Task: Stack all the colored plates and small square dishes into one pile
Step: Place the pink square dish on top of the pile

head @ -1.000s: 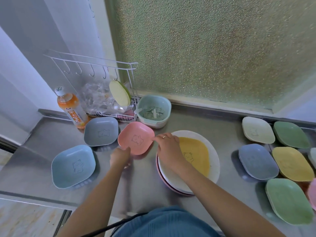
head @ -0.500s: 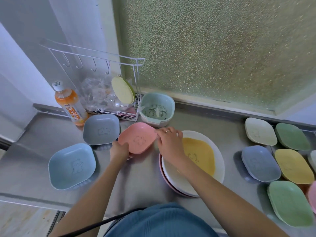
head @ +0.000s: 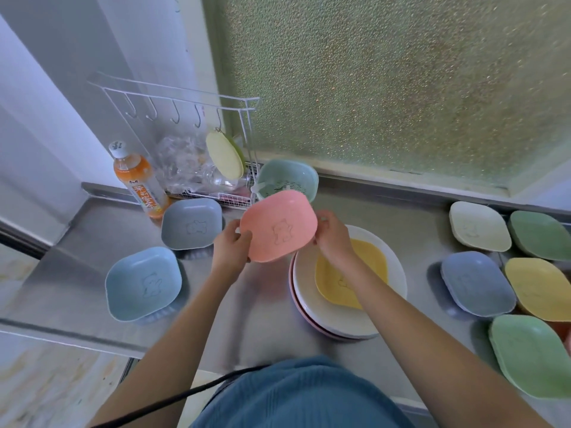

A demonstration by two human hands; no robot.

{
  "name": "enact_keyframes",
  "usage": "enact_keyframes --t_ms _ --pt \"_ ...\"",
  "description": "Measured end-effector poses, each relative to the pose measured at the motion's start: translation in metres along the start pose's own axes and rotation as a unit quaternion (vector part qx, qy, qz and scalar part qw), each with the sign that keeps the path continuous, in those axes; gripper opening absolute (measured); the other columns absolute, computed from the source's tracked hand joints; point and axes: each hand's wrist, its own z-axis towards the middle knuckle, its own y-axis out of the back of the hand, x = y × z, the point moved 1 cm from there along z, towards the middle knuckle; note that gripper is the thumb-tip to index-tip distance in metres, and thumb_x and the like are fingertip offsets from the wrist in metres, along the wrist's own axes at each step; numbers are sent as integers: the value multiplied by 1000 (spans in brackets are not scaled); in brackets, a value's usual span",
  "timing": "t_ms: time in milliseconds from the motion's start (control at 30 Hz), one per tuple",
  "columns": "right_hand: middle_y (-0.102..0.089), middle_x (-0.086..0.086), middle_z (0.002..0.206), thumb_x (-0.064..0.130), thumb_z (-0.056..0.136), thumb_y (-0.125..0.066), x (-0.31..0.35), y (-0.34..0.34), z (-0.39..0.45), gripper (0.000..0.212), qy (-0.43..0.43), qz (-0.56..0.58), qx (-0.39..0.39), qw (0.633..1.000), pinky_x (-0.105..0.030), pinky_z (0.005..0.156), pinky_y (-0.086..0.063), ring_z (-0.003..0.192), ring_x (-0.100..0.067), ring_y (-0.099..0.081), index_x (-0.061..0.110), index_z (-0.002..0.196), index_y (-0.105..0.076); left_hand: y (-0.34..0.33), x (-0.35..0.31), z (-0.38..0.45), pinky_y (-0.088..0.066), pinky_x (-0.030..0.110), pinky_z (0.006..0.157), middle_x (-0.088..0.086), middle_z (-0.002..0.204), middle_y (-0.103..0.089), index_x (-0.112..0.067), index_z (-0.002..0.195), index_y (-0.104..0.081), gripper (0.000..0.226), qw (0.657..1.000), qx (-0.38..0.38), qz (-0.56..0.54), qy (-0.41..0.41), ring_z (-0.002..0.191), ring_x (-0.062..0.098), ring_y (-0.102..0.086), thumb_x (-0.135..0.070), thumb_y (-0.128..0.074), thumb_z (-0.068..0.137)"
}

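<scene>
A pink square dish (head: 278, 230) is held in the air between both hands, tilted toward me. My left hand (head: 230, 247) grips its left edge and my right hand (head: 335, 239) grips its right edge. Just right of and below it sits a pile of round plates, white on top (head: 392, 282), with a yellow square dish (head: 367, 267) lying in it. On the counter to the left rest a grey dish (head: 191, 222) and a light blue dish (head: 143, 282). At the right lie cream (head: 477, 225), green (head: 539, 234), blue-grey (head: 475, 282), yellow (head: 539, 287) and green (head: 531, 353) dishes.
An orange drink bottle (head: 139, 180) stands at the back left beside a white wire rack (head: 197, 143) with hooks, plastic wrap and a pale yellow dish. A mint strainer basket (head: 287, 179) sits behind the pink dish. The steel counter's front edge (head: 61, 333) runs at lower left.
The pink dish has been lifted off the counter with both hands and carried up and to the right, toward the plate pile.
</scene>
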Motion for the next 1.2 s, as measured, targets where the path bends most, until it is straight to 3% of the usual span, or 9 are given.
enact_keyframes --t_ms 100,200,267,367,533,733,833,1067,1200 --pt "-53 -7 60 19 97 -34 -3 20 -8 29 10 94 -42 995 -27 50 -40 52 -19 -49 14 80 -57 -16 -19 -7 -45 27 49 11 84 -57 -8 122 -51 35 999 24 -1 -32 60 17 -51 -6 -41 89" --pt "-50 -8 57 40 100 -27 -13 54 -10 48 -38 104 -40 993 -23 43 -39 50 -22 -51 10 72 -52 -36 -31 -14 -46 31 52 9 66 -53 -9 120 -52 37 995 71 10 -67 59 23 -50 -14 -42 85" --pt "-53 -8 64 49 96 -26 -24 76 -11 52 -70 55 -25 996 -27 52 -42 61 -23 -54 10 74 -54 -53 -35 -19 -48 37 56 14 63 -54 -14 121 -54 43 988 105 58 -100 60 28 -52 -19 -43 80" --pt "-55 -4 72 41 97 -32 -47 99 -17 38 -36 -56 -34 997 -31 64 -40 72 -23 -52 18 76 -53 -78 -38 -32 -36 27 51 5 55 -45 -15 121 -56 39 973 132 111 -151 52 19 -42 -8 -44 84" --pt "-65 -10 99 26 98 -35 -82 111 -28 28 -6 -208 -41 977 -37 73 -48 86 -27 -58 15 111 -57 -100 -33 -41 -31 23 47 -2 53 -43 -16 127 -53 43 958 168 164 -166 49 12 -40 -7 -45 85" --pt "-65 -2 112 25 96 -34 -91 104 -34 35 23 -271 -49 961 -38 80 -48 99 -27 -59 33 126 -50 -101 -18 -42 -43 31 60 -2 59 -50 -18 139 -40 54 943 174 242 -145 64 25 -53 -13 -48 85" --pt "-66 -4 113 27 98 -31 -95 102 -32 38 20 -323 -54 945 -38 80 -49 100 -28 -60 33 132 -46 -103 -15 -42 -49 35 72 6 80 -62 -21 144 -31 59 931 168 290 -147 83 32 -62 -18 -49 88" --pt "-67 -7 111 31 100 -28 -98 99 -33 42 7 -370 -72 926 -35 74 -45 98 -30 -62 33 142 -36 -112 -9 -45 -39 31 68 15 109 -66 -24 149 -13 59 875 141 430 -173 93 36 -63 -23 -35 95" --pt "-67 -8 105 30 99 -30 -99 100 -31 42 13 -390 -63 919 -32 68 -41 94 -29 -62 31 140 -37 -110 -6 -43 -42 33 70 14 107 -67 -25 149 -16 56 883 143 411 -177 95 36 -62 -26 -35 97"
